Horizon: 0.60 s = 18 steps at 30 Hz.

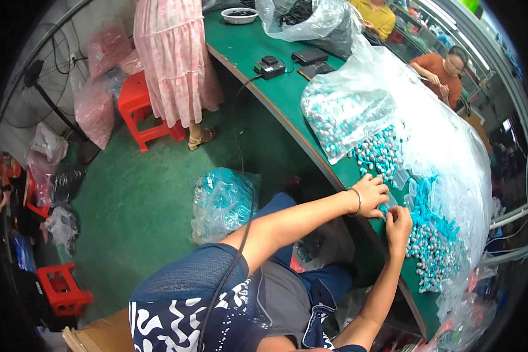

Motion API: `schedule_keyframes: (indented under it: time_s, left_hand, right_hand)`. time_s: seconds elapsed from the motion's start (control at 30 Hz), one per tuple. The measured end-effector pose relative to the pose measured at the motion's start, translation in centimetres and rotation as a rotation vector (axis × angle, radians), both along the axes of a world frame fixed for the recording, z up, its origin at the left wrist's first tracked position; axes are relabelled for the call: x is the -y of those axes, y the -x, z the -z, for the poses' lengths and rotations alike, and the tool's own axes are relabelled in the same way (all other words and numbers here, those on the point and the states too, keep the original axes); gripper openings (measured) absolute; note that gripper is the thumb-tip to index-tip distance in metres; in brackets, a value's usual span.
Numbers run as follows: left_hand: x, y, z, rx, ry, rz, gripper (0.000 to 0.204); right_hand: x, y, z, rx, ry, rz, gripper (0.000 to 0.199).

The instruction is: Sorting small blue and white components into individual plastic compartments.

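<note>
My left hand (pixel 371 195), with a bangle at its wrist, is closed at the table edge, its fingers bent toward my right hand. Fingers and thumb of my right hand (pixel 398 224) are pinched together just beside it. Between them shows a small clear and teal piece (pixel 386 207), too covered to name. Beyond my left hand lies a pile of small teal pieces with silvery round ends (pixel 381 154). A second such pile (pixel 431 246) spreads to the right of my right hand. A small clear plastic case (pixel 400 178) lies near my left fingers.
A clear bag of the same teal pieces (pixel 337 123) and large plastic sheeting (pixel 452 152) cover much of the green table (pixel 246 50). Black devices (pixel 270 67) sit farther back. On the floor are a teal-filled bag (pixel 226 202) and a red stool (pixel 136 102). Other people are nearby.
</note>
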<state>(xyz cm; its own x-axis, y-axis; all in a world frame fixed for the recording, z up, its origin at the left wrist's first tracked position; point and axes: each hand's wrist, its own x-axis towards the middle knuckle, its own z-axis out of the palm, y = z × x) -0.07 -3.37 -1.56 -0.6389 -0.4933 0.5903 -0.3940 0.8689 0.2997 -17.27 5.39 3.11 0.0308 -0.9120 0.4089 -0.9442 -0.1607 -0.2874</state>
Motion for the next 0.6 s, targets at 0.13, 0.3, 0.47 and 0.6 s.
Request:
schedule_keyframes:
  time_s: [0.13,0.3,0.47,0.6]
  left_hand:
    - [-0.4,-0.1,-0.4,-0.070,-0.036,0.036,0.050]
    - [1.6,-1.4,-0.9,-0.196,0.000,-0.044,0.032]
    - [2.5,-3.3,-0.6,-0.147,-0.099,-0.055,0.025]
    - [2.4,-2.8,-0.4,-0.197,-0.157,-0.082,0.022]
  right_hand:
    - [-1.1,0.3,-0.7,0.177,-0.038,0.056,0.018]
    - [-2.4,3.5,-0.8,0.182,0.122,0.041,0.013]
    - [-4.5,4.8,-2.4,0.133,0.196,0.141,0.007]
    - [-6.4,4.8,-2.7,0.118,0.163,0.217,0.006]
